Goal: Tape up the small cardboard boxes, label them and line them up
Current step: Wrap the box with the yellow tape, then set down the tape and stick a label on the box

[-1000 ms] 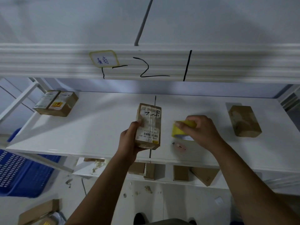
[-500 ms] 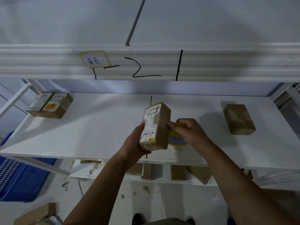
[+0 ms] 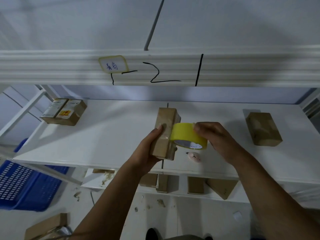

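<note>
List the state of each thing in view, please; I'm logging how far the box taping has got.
held box: upright, gripped, plain side to camera
left hand: shut on held box
tape roll: pressed against box
right hand: gripping roll
two labelled boxes: side by side, far left
bare box: lying at right, unlabelled face up
pink cutter: lying untouched

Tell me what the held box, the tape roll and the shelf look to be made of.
Held box: brown cardboard, matte, with a glossy strip of clear tape. Tape roll: shiny yellow plastic film, probably on a card core. Shelf: smooth white board, perhaps painted metal or laminate.
</note>
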